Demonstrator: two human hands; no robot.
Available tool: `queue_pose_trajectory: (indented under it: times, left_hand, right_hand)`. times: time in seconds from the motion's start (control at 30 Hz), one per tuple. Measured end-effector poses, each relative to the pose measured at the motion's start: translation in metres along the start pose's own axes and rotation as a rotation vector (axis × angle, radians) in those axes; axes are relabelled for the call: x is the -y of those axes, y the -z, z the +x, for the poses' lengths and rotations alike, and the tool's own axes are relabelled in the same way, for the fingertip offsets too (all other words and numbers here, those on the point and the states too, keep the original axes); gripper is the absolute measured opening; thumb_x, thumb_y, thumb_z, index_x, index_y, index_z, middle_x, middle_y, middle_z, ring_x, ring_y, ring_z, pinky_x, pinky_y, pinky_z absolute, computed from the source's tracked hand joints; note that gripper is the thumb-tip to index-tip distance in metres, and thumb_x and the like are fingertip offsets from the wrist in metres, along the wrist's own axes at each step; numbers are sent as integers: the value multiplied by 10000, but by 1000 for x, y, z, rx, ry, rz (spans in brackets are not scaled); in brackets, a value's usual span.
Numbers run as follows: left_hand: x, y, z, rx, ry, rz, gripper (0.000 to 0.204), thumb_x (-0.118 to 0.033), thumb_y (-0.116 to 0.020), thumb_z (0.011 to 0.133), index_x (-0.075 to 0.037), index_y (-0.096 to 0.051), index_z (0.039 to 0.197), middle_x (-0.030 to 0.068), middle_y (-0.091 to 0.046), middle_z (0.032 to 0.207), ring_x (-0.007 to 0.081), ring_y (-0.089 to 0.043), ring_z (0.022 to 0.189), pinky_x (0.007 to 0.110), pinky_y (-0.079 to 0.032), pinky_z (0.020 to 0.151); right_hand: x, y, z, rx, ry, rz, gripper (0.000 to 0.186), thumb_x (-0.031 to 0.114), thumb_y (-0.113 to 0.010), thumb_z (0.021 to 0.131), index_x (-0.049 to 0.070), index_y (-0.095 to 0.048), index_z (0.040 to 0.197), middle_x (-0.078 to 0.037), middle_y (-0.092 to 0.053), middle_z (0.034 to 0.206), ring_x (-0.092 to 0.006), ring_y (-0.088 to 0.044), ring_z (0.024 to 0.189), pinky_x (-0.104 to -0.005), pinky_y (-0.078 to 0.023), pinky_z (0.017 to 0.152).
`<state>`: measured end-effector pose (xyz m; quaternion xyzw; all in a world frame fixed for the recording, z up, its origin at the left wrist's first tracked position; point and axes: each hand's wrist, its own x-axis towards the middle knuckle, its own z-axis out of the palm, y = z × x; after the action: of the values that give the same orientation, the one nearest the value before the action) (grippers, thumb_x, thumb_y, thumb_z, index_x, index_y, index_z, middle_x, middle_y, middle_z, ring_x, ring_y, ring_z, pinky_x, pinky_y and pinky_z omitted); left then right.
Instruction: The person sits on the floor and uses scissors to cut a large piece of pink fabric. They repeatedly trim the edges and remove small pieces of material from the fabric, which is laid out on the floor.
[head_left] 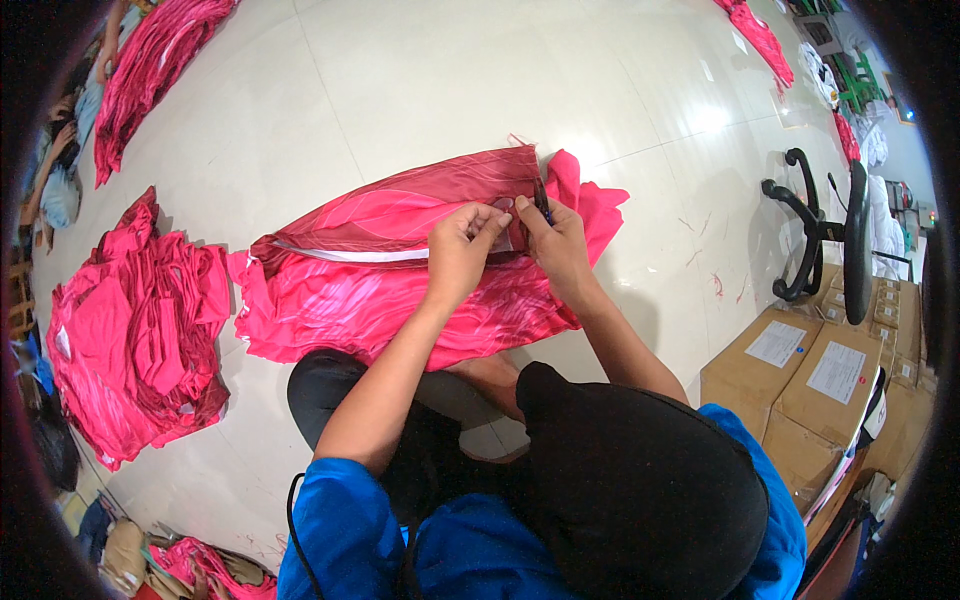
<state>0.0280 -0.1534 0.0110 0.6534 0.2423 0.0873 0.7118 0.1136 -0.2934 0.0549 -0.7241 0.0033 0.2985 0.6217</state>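
A bright pink garment pile lies spread before me, with a dark red fabric piece edged by a white strip folded on top. My left hand is closed in a pinch at that piece's right part; what sits between its fingertips is too small to make out. Beside it my right hand grips a small dark tool, partly hidden by the fingers, its thumb against the dark red fabric.
Pink garment heaps lie at left and upper left. Other people's arms show along the left rim. At right stand a black wheeled chair and cardboard boxes. More fabric lies farther back.
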Motion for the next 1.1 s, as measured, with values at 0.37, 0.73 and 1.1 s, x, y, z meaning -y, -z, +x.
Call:
queue_pose_trajectory:
  times: [0.37, 0.73, 1.1]
  left_hand:
    - [-9, 12, 1, 65, -235, 205, 136, -93, -722, 1060, 36, -690, 1030, 165, -678, 813, 225, -602, 709, 368, -512, 686]
    - [-7, 4, -4, 162, -137, 166, 204, -167, -624, 1149, 15, -628, 1057, 108, -613, 800, 141, -549, 732, 343, -497, 679]
    - [1, -3, -2, 185, 72, -168, 227, -216, -540, 1202, -43, -629, 1084, -59, -563, 942, 32, -483, 877, 237, -439, 787]
  right_hand:
    - [1, 5, 7, -19, 154, -281, 309, 301, -740, 1077, -1, -771, 1023, 1, -700, 840, -89, -598, 766, -303, -482, 678]
    - [-4, 6, 11, 4, -9, -42, 298, 300, -724, 1098, 63, -700, 918, 68, -591, 774, -53, -498, 678, -290, -381, 593]
    - [9, 10, -5, -58, -90, 106, 286, 336, -695, 1116, 66, -701, 1020, 59, -578, 789, -39, -459, 632, -273, -334, 545]
